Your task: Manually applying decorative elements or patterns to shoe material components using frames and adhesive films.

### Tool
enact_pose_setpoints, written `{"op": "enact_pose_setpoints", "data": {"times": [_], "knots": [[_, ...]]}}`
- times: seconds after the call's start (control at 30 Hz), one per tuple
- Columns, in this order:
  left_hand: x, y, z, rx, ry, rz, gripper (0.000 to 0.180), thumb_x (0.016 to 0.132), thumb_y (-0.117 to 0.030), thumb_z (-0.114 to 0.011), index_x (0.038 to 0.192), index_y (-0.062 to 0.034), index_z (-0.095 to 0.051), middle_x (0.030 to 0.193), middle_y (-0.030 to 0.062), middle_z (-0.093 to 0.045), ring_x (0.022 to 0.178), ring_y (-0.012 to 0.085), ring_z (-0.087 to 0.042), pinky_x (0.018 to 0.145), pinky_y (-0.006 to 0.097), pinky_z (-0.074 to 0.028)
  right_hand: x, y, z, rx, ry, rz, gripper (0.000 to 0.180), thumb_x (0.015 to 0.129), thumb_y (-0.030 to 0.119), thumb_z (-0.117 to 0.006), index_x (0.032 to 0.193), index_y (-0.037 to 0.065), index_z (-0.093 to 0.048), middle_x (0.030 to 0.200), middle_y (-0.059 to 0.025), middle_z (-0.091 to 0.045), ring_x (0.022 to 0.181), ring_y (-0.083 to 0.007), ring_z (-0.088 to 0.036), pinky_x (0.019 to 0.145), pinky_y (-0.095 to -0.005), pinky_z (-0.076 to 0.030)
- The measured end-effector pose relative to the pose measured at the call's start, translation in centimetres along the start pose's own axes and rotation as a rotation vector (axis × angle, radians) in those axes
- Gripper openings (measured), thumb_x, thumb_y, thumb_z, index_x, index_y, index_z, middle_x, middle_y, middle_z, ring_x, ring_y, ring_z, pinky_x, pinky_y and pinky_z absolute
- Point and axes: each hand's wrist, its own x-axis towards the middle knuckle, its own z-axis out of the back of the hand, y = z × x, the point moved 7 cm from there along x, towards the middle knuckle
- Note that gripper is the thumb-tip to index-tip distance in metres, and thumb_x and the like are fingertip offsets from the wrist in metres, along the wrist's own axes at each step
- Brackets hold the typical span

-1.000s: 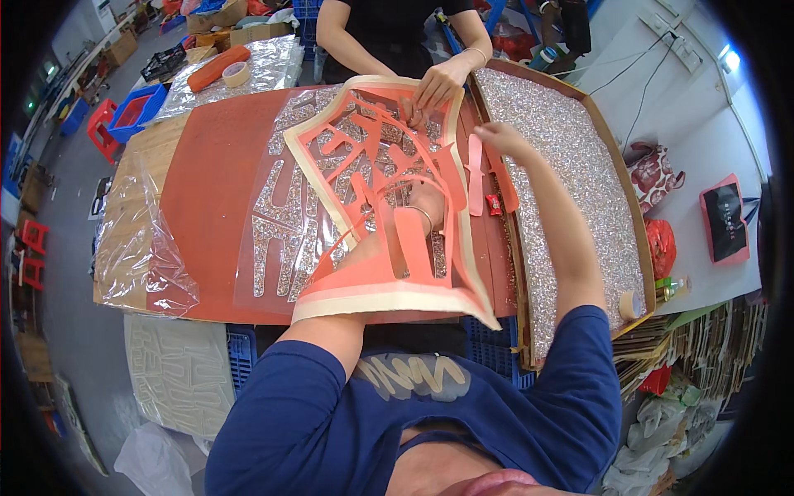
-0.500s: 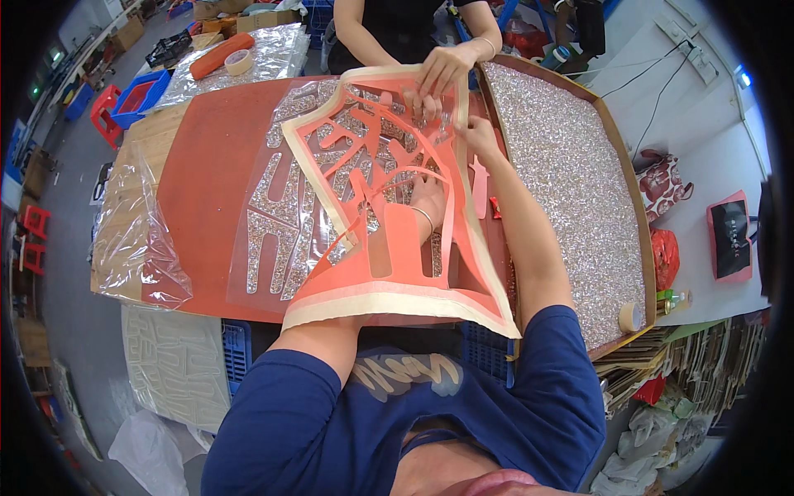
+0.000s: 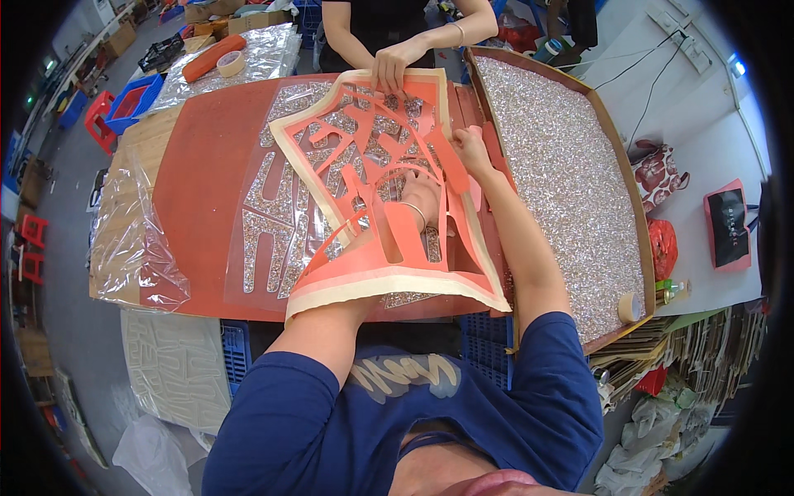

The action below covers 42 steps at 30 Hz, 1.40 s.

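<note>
A coral cut-out stencil sheet (image 3: 402,236) with cream tape borders is raised over the table, its near edge lifted above my left forearm. Through its openings shows my left hand (image 3: 422,198), reaching underneath with fingers extended over the glittery cut-out pieces; part of the hand is hidden by coral strips. Closed at the sheet's right border is my right hand (image 3: 470,150), beside a wide coral strip. A clear film (image 3: 269,190) with glittery shapes lies beneath. Across the table, another person's hand (image 3: 393,68) holds the far border.
On the right stands a shallow tray (image 3: 554,190) full of silvery glitter, with a tape roll (image 3: 630,307) at its near corner. Crumpled clear plastic (image 3: 136,240) covers the table's left end. Blue crates (image 3: 486,339) sit below the near edge.
The stencil sheet has lowered and shifted slightly left, lying flatter over the film. The other person's hand moved left along the far border. My right hand moved slightly nearer; my left stays underneath.
</note>
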Motion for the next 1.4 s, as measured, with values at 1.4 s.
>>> {"op": "enact_pose_setpoints", "data": {"times": [1.4], "knots": [[3.9, 0.2, -3.6, 0.170, 0.032, -0.009, 0.076, 0.080, -0.053, -0.060, 0.142, -0.0192, -0.034, 0.149, 0.0174, -0.025, 0.139, 0.0354, -0.017, 0.111, 0.045, -0.020, -2.1, -2.8, 11.5, 0.498, -0.210, -0.213, 0.030, 0.082, 0.022, -0.066, 0.104, 0.002, -0.061, 0.085, -0.0078, -0.063, 0.075, -0.0178, -0.060, 0.063, -0.0318, -0.047]]}}
